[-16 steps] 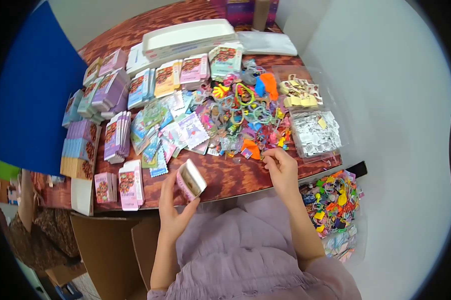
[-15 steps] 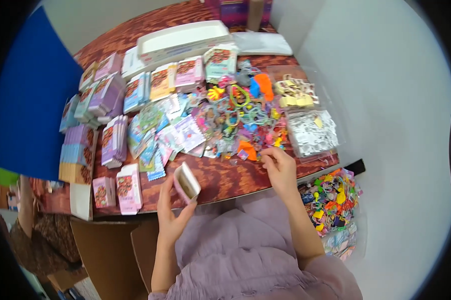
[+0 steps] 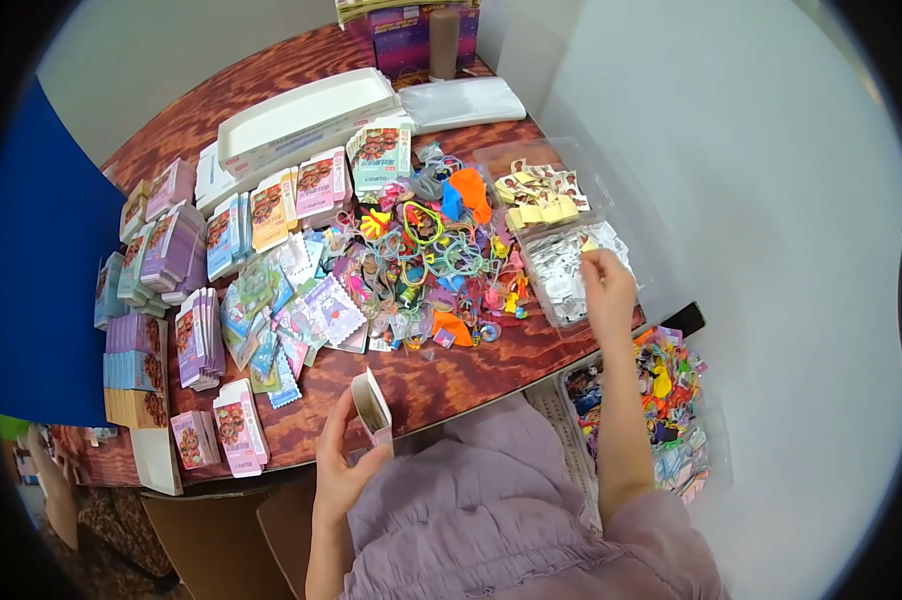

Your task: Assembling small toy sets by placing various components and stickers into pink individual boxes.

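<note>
My left hand (image 3: pixel 343 468) is wrapped round a small pink carton (image 3: pixel 373 408), held at the near table edge with its open top facing up. The fingers of my right hand (image 3: pixel 609 292) are pinched together at the right side of a clear plastic tray (image 3: pixel 596 205). Beneath them lies a heap of small white slips (image 3: pixel 559 272). Whatever those fingertips hold, if anything, is too small to make out. Behind the slips in the tray sit folded pale-yellow cards (image 3: pixel 543 213). Left of the tray spreads a heap of colourful small trinkets (image 3: pixel 441 250).
Printed cartons (image 3: pixel 176 250) stand in stacks at the left, beside loose sticker packets (image 3: pixel 291 310). A long white box (image 3: pixel 306 115) and clear plastic bags (image 3: pixel 461 102) lie at the back. Below the right edge is a bin of trinkets (image 3: pixel 666 390). Another person's arm (image 3: pixel 56 490) shows far left.
My right hand has moved from the near edge of the trinket heap rightward to the white slips in the tray. My left hand keeps the carton. The whole view has shifted.
</note>
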Motion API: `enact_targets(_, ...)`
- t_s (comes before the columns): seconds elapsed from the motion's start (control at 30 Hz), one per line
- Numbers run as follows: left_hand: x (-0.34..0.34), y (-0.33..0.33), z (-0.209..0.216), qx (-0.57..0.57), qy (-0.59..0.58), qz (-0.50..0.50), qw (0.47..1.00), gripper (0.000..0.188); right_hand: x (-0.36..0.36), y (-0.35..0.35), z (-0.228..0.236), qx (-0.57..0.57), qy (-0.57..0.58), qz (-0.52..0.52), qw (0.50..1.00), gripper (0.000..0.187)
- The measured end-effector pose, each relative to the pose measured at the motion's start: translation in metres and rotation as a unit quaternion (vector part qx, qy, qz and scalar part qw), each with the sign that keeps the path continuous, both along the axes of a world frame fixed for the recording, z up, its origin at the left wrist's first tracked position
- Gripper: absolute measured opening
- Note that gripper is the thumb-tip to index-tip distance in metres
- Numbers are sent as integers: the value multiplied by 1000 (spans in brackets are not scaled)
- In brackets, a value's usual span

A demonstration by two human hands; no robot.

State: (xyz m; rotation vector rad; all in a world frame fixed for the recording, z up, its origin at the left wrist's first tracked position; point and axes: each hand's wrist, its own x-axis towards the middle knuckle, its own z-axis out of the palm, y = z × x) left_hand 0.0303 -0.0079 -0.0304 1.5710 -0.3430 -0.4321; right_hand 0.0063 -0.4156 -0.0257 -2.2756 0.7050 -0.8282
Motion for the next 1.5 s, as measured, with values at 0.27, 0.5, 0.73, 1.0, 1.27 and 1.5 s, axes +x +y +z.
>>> enact_targets(0.27, 2, -17, 0, -220, 169, 39, 960, 85, 21, -58, -25, -138, 172, -32, 975, 19)
enact_targets(0.5, 1, -13, -15, -173, 113, 16, 978, 84, 5, -58, -21, 83, 0, -18, 996, 11)
enact_targets(0.73, -1, -21, 8, -43, 33, 58, 997, 79, 0, -55, -9, -93, -35, -29, 995, 5)
enact_targets(1.0, -1, -9, 3, 86, -57, 83, 991, 80, -7, -55, -9, 163, 4, -12, 987, 13)
enact_targets(1.27, 4, -11, 0, 87, -41, 94, 991, 75, -8, -58, -4, 253, -50, -28, 966, 7)
enact_targets(1.5, 4, -19, 12, 90, -70, 67, 991, 77, -9, -76, -11, 206, 44, -13, 977, 9)
